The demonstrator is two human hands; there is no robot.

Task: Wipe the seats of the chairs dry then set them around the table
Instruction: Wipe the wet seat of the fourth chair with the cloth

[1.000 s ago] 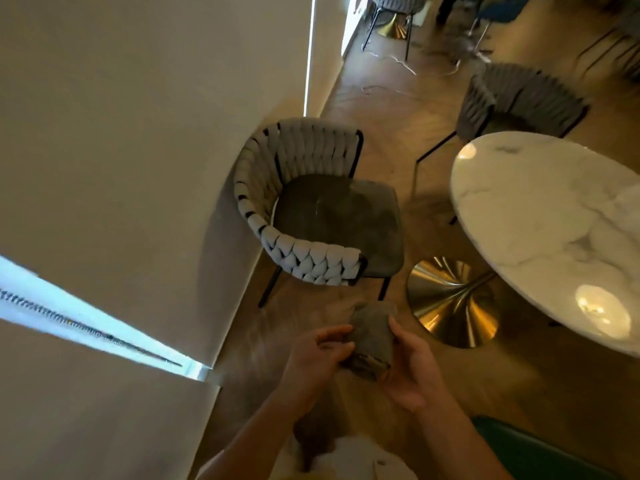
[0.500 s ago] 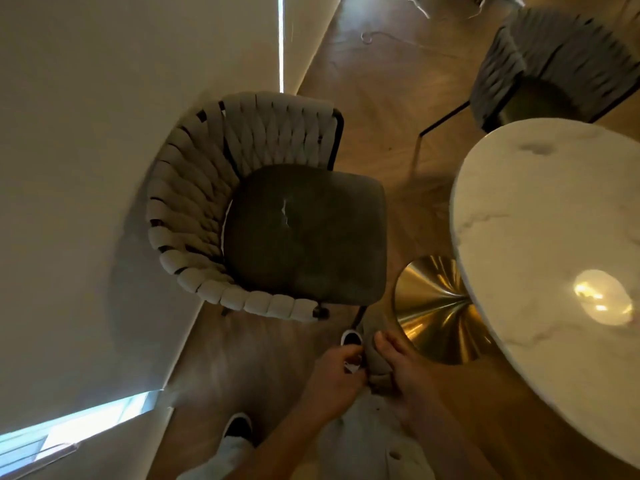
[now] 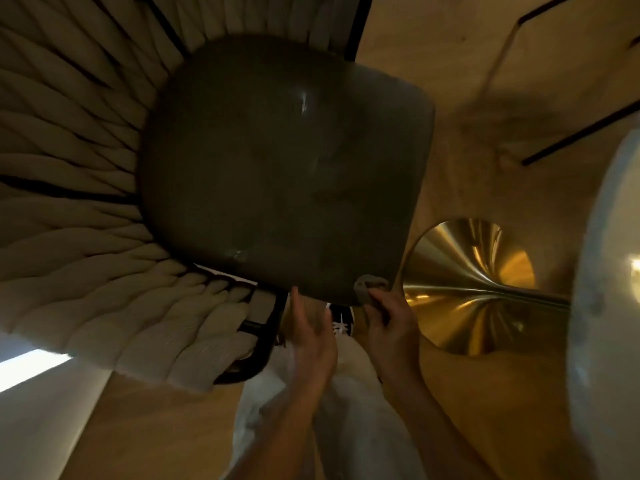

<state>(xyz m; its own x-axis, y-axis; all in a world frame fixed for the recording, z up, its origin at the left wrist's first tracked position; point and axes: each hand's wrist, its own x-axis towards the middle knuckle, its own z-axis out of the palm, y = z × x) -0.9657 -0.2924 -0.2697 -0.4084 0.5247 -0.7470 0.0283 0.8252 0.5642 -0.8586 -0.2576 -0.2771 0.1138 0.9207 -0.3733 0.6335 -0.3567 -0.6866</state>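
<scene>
We look almost straight down on the chair [image 3: 86, 209], whose dark padded seat [image 3: 284, 168] fills the middle of the view and carries a small pale streak near its far side. Thick woven cream straps wrap the backrest and arm along the left, over a black frame that shows at the near corner. Our right hand [image 3: 389, 327] has its fingers curled round a small grey cloth [image 3: 369, 287], which touches the near right corner of the seat. Our left hand [image 3: 310, 334] hangs just beside the near edge of the seat with its fingers straight and loose, holding nothing; we cannot tell whether the fingertips touch the cushion. Between the two hands a dark shoe [image 3: 341, 322] with white laces shows below the seat edge, above pale trousers [image 3: 353, 427]. To the right, the white tabletop [image 3: 606, 306] runs along the frame edge, close to the chair but apart from it, and beneath it flares the shiny gold base [image 3: 464, 289] on the wooden floor [image 3: 450, 64].
</scene>
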